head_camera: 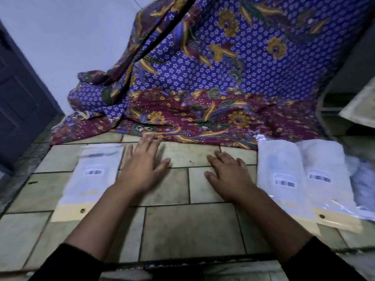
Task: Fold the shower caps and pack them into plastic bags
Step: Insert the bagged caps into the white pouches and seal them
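Note:
My left hand (142,165) and my right hand (228,175) lie flat, palms down and fingers spread, on the tiled floor (190,230), holding nothing. Left of my left hand lies one plastic bag (87,179) with a barcode label and a cream header strip with a hang hole. To the right of my right hand lie two more such bags, side by side: one nearer (282,177) and one farther right (324,177), both white inside. A heap of crumpled clear plastic (363,179) shows at the right edge; whether it is shower caps I cannot tell.
A purple and maroon batik cloth (203,88) hangs down and spreads on the floor just beyond my fingertips. A dark door (18,98) stands at the left. A grey shelf unit (345,88) is at the right.

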